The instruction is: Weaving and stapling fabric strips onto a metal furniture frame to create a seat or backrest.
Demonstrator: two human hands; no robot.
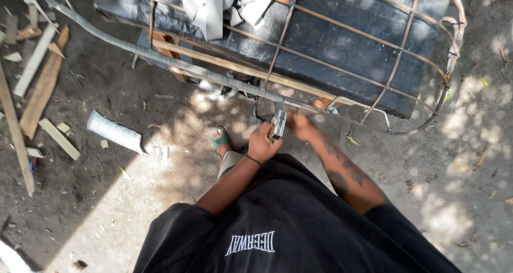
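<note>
A grey metal strip (278, 119) hangs down from the thick grey rim (160, 56) of a curved frame made of thin rods. My left hand (263, 143) grips the lower end of this strip from the left. My right hand (302, 126) is closed at the strip's right side, blurred, right under the rim. The frame (398, 59) arches over a black flat slab (331, 43). A bunch of loose grey-white strips (211, 5) lies on top of the slab at the back.
Wooden slats and offcuts (40, 86) are scattered on the dirt ground at the left. A short silvery roll (115, 132) lies on the ground left of my foot in a green sandal (219, 140). Dry leaves dot the sunlit ground at the right.
</note>
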